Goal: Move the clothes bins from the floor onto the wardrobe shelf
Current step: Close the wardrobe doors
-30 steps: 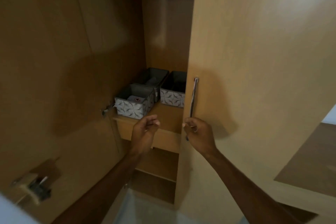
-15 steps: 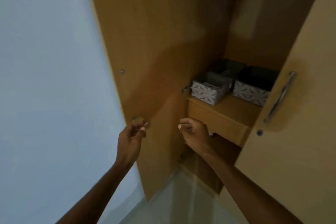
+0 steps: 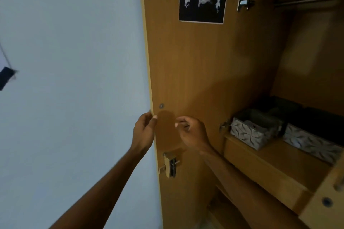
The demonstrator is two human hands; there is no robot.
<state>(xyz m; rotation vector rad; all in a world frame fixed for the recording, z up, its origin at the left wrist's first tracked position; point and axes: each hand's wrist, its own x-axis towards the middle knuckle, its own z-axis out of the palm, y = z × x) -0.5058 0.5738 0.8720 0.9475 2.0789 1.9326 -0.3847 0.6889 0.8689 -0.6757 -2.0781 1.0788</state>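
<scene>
Open space lies above the bins (image 3: 255,132) on the shelf (image 3: 273,156); the open door (image 3: 195,70) blocks the left side.

Left hand (image 3: 144,130): fingertips are hidden behind the door (image 3: 195,70) edge. Right-hand bin (image 3: 312,143): cut off by the frame edge. Rear bins (image 3: 275,106): contents too dark to tell.

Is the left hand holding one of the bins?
No, the left hand grips the door by its edge, and the bins sit on the shelf.
</scene>
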